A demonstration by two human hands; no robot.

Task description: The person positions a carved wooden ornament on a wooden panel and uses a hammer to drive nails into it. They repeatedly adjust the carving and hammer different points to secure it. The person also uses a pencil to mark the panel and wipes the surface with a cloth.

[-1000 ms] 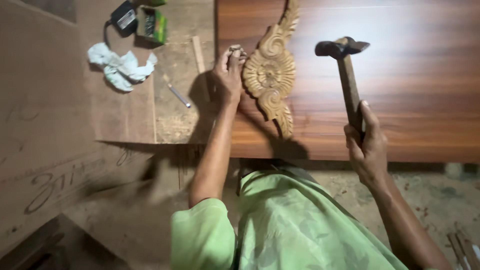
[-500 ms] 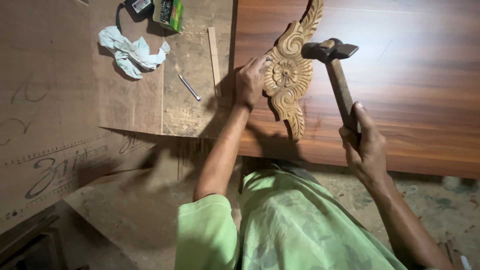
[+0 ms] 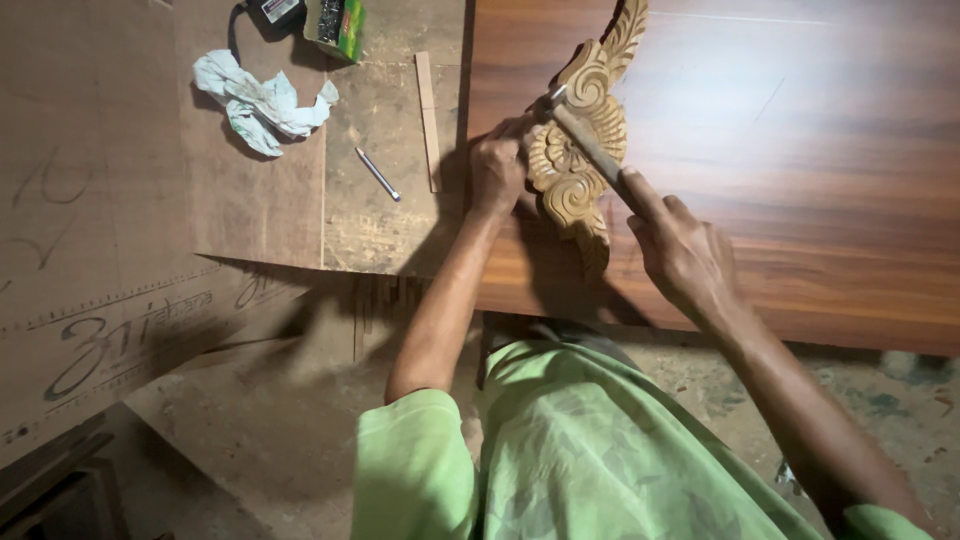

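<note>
A person hammered at a carved wooden ornament (image 3: pixel 580 150) lying on a dark wood panel (image 3: pixel 800 160).

The right hand (image 3: pixel 685 250) was closed around the hammer (image 3: pixel 590 140) handle, the head low over the carving and hard to make out. The left hand (image 3: pixel 497 170) pressed just beside the ornament, fingers curled; anything pinched there was hidden. Left of that hand lay a thin metal rod (image 3: pixel 378 174), a wooden strip (image 3: pixel 428 120) and a crumpled cloth (image 3: pixel 260 100).

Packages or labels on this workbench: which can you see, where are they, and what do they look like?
Small box: top edge, left of the dark wooden panel; rectangular, green and yellow with a dark printed face.
Black gadget: just left of the box, partly cut off; carries a white and red label.
Board: far left; brown, with dark handwritten marks.
</note>
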